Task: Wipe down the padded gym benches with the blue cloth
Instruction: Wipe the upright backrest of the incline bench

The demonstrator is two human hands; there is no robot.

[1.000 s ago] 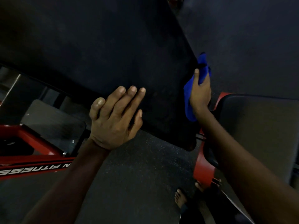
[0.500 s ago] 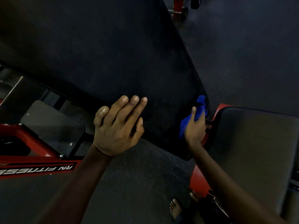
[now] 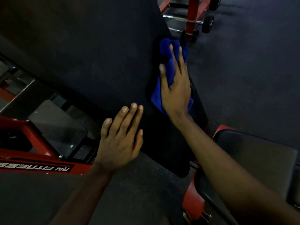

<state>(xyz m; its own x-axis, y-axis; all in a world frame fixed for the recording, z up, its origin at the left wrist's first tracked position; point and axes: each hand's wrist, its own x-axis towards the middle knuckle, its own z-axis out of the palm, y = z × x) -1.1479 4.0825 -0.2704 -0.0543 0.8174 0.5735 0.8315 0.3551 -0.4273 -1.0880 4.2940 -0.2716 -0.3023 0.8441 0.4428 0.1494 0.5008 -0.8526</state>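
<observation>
Cloth (image 3: 165, 46) lies bunched on the bench pad (image 3: 97, 54) at its right edge, under the right hand (image 3: 176, 90). The hand presses it flat, fingers straight, with a fold rising between thumb and forefinger. Cloth shows beyond the fingertips and beside the wrist. Left hand (image 3: 120, 142) rests flat on the pad nearby, fingers straight, holding nothing.

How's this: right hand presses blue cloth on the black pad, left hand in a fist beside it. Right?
No fist: head view shows the left hand flat, fingers straight, beside it. Right hand does press the blue cloth on the black pad.
</observation>
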